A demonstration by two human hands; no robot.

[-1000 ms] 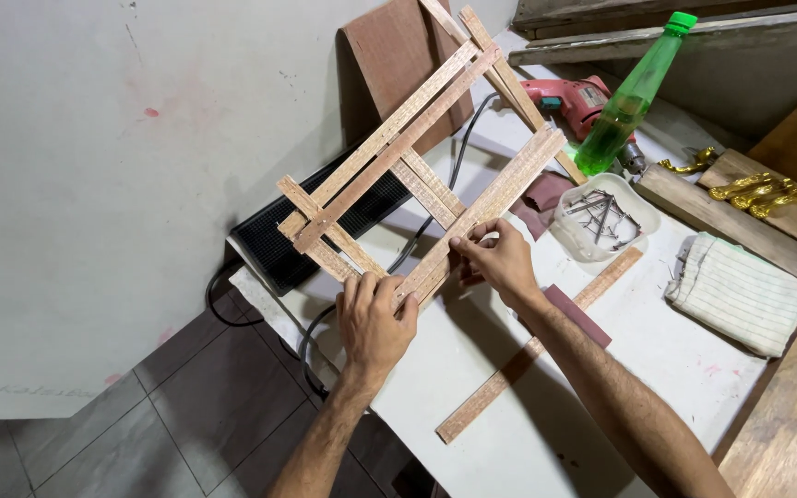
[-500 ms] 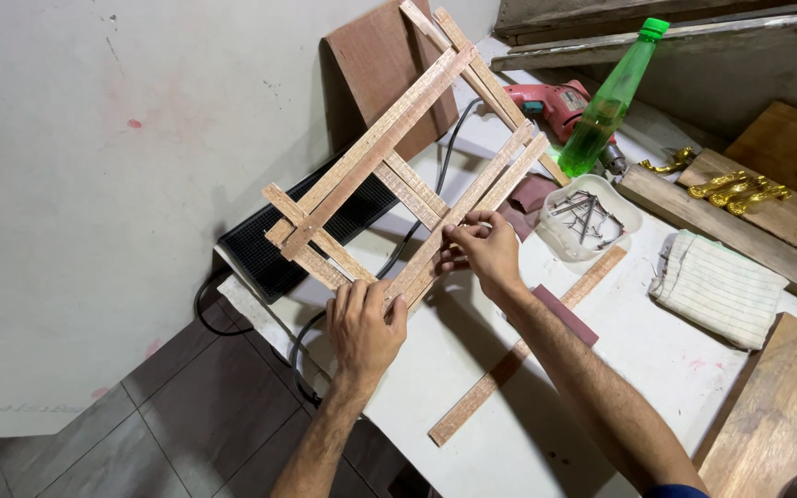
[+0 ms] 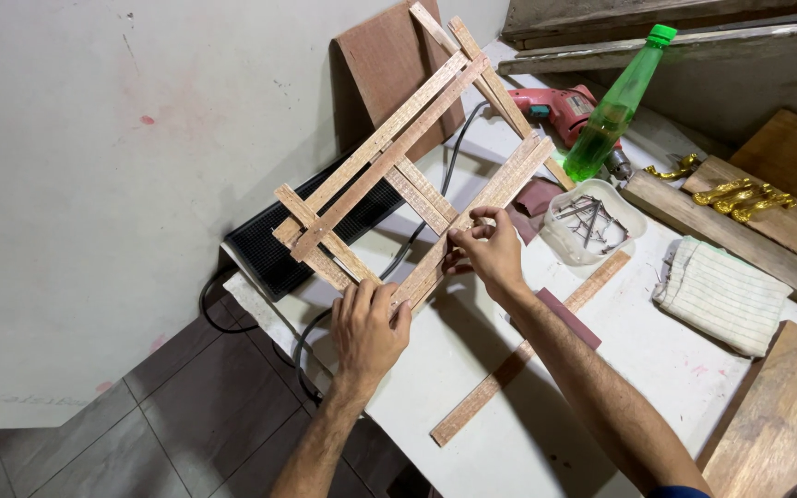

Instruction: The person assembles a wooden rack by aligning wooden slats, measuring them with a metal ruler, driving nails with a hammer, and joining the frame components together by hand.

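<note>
Rough wooden slat frame [image 3: 398, 175] tilted over white table [image 3: 601, 369], left hand [image 3: 368, 327] still gripping its lower corner, right hand [image 3: 488, 251] pinching the rail, unchanged.

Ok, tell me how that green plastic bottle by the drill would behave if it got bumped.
The green plastic bottle would probably tip easily: it is tall, slim and already leaning. It looks mostly empty, so likely light for its size. Once down it could roll on the white table, perhaps against the red drill beside it.
</note>
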